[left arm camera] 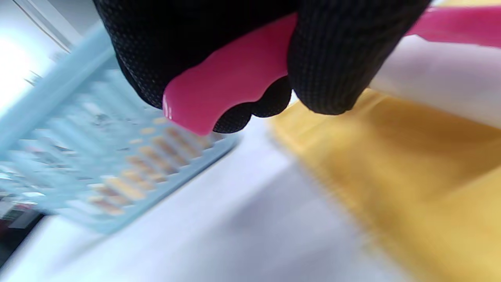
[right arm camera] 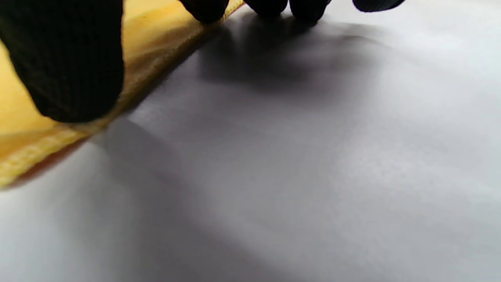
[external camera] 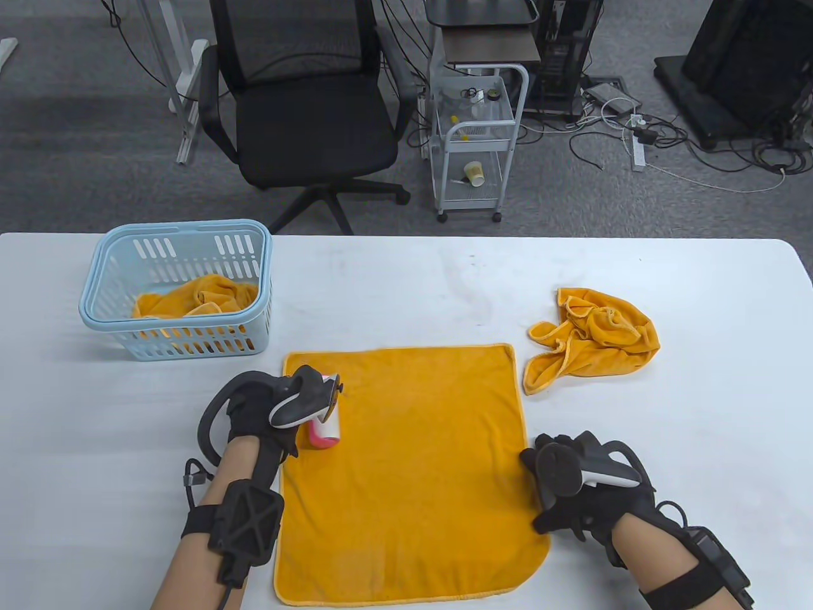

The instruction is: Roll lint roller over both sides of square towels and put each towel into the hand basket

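Note:
A flat orange square towel (external camera: 413, 470) lies spread on the white table (external camera: 406, 286). My left hand (external camera: 267, 406) grips the pink handle (left arm camera: 227, 90) of a lint roller (external camera: 325, 427); its white roll rests on the towel's left part. My right hand (external camera: 565, 483) rests at the towel's right edge, thumb on the cloth (right arm camera: 23, 113), the other fingertips (right arm camera: 270, 8) at the hem and on the table. A crumpled orange towel (external camera: 594, 340) lies to the right. Another orange towel (external camera: 197, 298) sits inside the light blue hand basket (external camera: 108, 254) at the back left.
Beyond the table's far edge stand a black office chair (external camera: 305, 108) and a small white wire cart (external camera: 476, 133). Cables and a power strip lie on the grey floor. The basket's slotted wall (left arm camera: 78, 156) is close to my left hand.

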A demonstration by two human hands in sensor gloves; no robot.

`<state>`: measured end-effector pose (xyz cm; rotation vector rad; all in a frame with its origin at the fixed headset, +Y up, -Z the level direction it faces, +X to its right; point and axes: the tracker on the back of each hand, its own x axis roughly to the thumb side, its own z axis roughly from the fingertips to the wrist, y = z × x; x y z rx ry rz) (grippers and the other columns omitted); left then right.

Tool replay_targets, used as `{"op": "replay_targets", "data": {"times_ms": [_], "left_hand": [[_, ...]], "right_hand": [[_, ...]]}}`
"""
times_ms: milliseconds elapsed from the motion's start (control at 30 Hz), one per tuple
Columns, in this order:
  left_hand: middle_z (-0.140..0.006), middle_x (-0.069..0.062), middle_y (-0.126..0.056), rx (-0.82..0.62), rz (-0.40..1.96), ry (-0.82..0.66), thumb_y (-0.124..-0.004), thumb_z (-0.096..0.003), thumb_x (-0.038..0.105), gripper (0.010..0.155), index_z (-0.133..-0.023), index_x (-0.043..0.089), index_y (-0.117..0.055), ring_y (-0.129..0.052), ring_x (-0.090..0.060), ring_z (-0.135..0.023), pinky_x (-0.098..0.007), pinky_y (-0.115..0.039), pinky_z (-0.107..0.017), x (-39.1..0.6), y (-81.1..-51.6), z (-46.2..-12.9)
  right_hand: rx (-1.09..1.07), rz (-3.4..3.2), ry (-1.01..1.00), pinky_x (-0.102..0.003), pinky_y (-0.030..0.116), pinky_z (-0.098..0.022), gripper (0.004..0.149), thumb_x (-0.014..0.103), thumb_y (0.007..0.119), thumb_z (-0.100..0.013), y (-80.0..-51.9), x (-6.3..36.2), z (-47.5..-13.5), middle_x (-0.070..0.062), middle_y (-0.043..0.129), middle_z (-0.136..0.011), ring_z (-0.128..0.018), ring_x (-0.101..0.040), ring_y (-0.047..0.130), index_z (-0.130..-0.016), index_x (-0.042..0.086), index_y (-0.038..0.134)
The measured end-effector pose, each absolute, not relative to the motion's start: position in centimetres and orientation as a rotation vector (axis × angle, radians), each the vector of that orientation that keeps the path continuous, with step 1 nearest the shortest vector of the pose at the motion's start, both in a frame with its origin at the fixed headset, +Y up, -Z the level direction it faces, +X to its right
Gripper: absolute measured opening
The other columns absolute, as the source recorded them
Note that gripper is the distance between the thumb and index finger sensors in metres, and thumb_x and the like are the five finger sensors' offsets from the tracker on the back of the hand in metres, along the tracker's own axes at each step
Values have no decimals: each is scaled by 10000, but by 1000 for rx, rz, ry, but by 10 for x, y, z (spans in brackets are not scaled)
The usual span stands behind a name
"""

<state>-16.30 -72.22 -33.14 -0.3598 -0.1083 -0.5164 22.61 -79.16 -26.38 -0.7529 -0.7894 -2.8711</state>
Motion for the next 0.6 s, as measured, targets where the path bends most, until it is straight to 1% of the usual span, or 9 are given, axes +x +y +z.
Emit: {"op": "replay_targets", "data": {"times_ms": [100,233,300,367,433,500,600], "left_hand": [[-996,67,-851,-334,-330,-255,-882,-466,427,604,-1011,401,-623,-1009,-256,-834,-494,-825,-642,-119,-726,-331],[-982,73,-860,-317,-260,-401,-871,-460,445,618,-1018,384,-612,-1024,-238,-807,-474,-848,-618,-69,-737,-327],[-980,74,-859,-325,-256,-443,-868,-460,449,615,-1016,383,-613,-1026,-235,-804,-471,-850,-616,-54,-744,-323],[-978,74,-864,-344,-305,-439,-869,-460,447,612,-1014,386,-618,-1026,-238,-805,-474,-849,-617,-52,-749,-321],[-973,68,-873,-343,-384,-407,-864,-458,440,608,-1012,385,-620,-1030,-242,-812,-482,-852,-623,-60,-750,-322],[-977,56,-875,-369,-452,-331,-871,-461,420,607,-1014,376,-624,-1022,-263,-831,-502,-837,-638,-80,-747,-322],[-979,55,-880,-346,-607,-230,-887,-454,406,603,-1004,385,-641,-1014,-273,-852,-512,-825,-652,-118,-742,-320]], "right_hand": [[-752,-2873,-790,-749,448,-675,1034,629,886,-419,-792,226,-264,-230,260,-1174,-1054,-548,335,-1150,163,323],[-751,-2874,-790,-747,449,-676,1036,630,886,-417,-792,226,-264,-226,259,-1175,-1056,-545,332,-1150,164,320],[-751,-2874,-790,-748,448,-675,1037,630,886,-417,-792,226,-264,-223,258,-1175,-1055,-545,332,-1150,164,321],[-751,-2874,-790,-748,448,-676,1036,630,886,-417,-792,226,-264,-225,258,-1175,-1056,-544,330,-1150,166,320],[-748,-2878,-792,-748,448,-676,1036,630,886,-417,-792,226,-264,-223,257,-1175,-1056,-543,330,-1150,166,319],[-747,-2878,-792,-748,449,-675,1036,631,884,-418,-792,226,-264,-224,254,-1175,-1056,-544,328,-1150,166,318],[-748,-2875,-791,-748,449,-675,1036,629,885,-419,-791,226,-264,-227,258,-1174,-1056,-545,331,-1151,164,319]]}}
